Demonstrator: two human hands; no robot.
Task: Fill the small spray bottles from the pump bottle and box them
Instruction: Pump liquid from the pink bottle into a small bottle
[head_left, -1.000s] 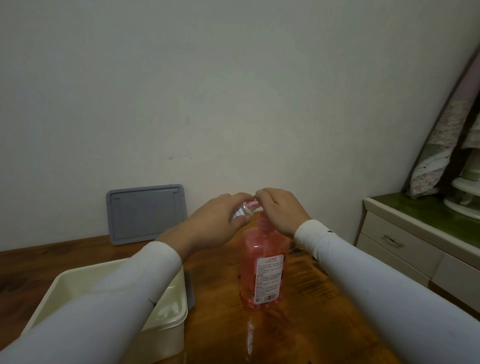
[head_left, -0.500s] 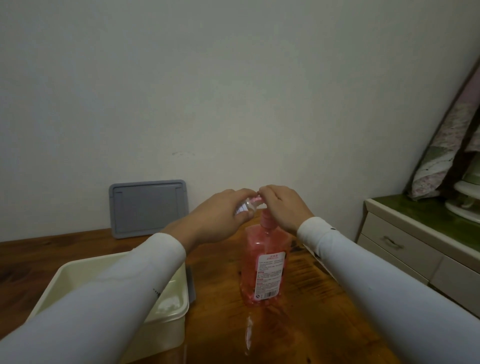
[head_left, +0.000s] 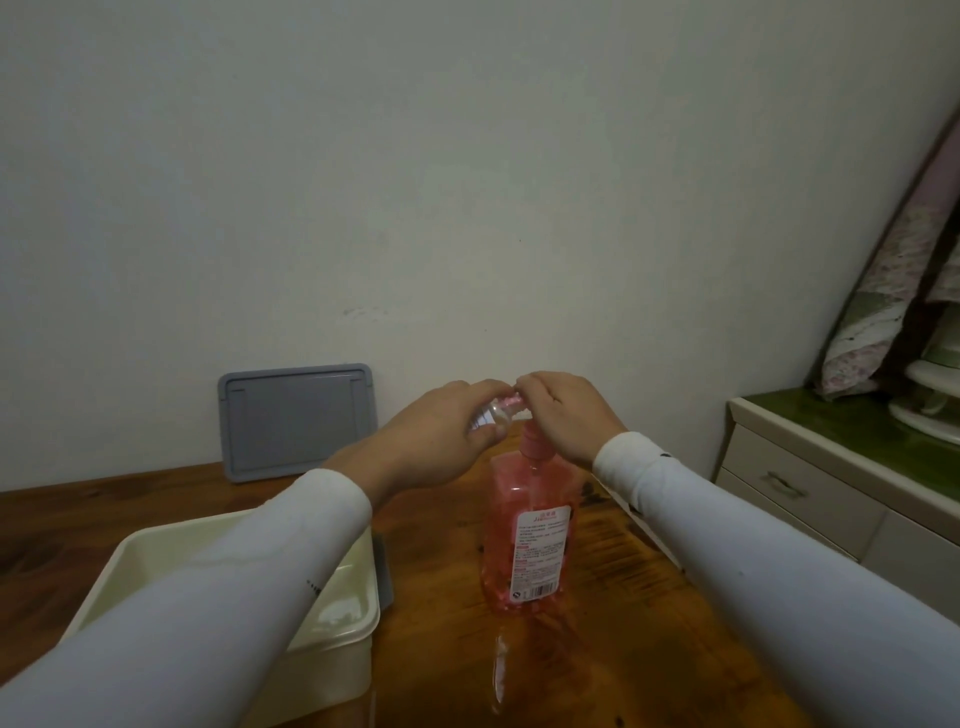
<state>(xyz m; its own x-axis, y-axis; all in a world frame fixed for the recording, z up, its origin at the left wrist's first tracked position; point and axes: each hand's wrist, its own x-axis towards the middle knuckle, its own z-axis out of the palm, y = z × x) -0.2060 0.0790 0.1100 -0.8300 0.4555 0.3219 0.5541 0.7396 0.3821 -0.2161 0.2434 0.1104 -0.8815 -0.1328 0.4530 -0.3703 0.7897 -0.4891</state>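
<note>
A pink pump bottle (head_left: 530, 540) with a white label stands upright on the wooden table (head_left: 597, 649). My right hand (head_left: 563, 415) lies over its pump head, which is hidden under the fingers. My left hand (head_left: 441, 436) holds a small clear spray bottle (head_left: 493, 413) tilted on its side, its mouth against the pump's spout. A cream plastic box (head_left: 332, 618) sits at the lower left, partly covered by my left sleeve.
A grey lid (head_left: 296, 421) leans against the white wall behind the box. A drawer cabinet (head_left: 810, 499) with a green top stands to the right of the table, with folded fabric and white dishes on it.
Both hands stay on the pump and the small bottle. The camera has tipped slightly, so the scene sits a little differently in the frame; the right hand has barely shifted on the pump.
</note>
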